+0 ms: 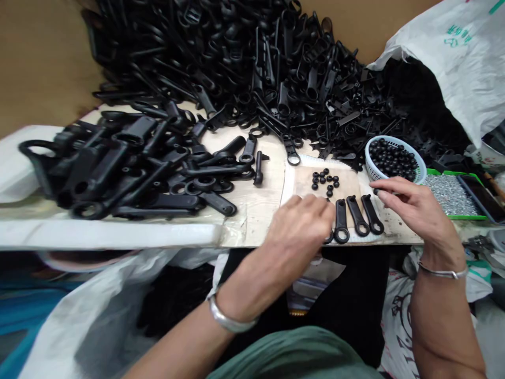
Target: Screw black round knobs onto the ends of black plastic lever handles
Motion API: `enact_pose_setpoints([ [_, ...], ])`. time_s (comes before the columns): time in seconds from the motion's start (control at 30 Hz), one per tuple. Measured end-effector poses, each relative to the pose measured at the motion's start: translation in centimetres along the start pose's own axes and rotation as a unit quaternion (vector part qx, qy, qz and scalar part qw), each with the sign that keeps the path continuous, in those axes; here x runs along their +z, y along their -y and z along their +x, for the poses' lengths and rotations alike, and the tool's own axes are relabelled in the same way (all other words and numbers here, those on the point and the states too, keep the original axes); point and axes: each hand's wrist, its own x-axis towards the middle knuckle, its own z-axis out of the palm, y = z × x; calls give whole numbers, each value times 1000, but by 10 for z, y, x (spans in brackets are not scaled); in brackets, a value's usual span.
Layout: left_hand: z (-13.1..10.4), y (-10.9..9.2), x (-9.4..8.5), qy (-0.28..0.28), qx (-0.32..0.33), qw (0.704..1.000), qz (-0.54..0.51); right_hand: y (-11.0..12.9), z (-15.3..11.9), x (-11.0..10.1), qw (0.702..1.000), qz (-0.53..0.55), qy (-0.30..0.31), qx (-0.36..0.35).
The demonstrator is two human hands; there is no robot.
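My left hand, curled with its fingers hidden from above, is over the left end of a row of several black plastic ring-ended levers. The leftmost lever is partly covered by that hand; whatever the fingers hold does not show. At the right end of the row, my right hand pinches a small black bead between thumb and forefinger. Behind the levers lies a loose group of small black beads. A light blue basket full of such beads stands just beyond my right hand.
A large heap of black plastic parts fills the back, with another pile at left. On the right lie a green tray of small metal pieces, a phone and a white sack. White foam edges the table.
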Motion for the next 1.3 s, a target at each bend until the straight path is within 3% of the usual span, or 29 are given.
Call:
enact_pose_setpoints([
  [0.13,6,-47,18,-27,88,995,-45,-26,-30,2,982,104,-108,118],
  [0.27,21,-78,30,-42,86,995,-12,-42,-37,16,942,244,-148,177],
  [0.47,38,-88,51,-15,58,998,-12,-48,-36,22,850,442,-143,247],
  [0.6,39,-85,68,-23,80,996,-24,-54,-38,20,833,475,-129,253],
  [0.7,33,-81,74,-34,106,993,-38,-58,-39,21,847,450,-133,250],
  [0.9,23,-76,81,-49,119,988,-81,-61,-34,31,938,253,-144,189],
  [1.0,23,-76,82,-58,115,987,-94,-57,-29,36,967,157,-149,132],
  [1.17,24,-75,63,-44,110,990,-77,-48,-23,37,991,32,-124,51],
  [1.3,23,-73,47,-49,105,992,-52,-42,-20,36,991,-61,-116,-16],
])
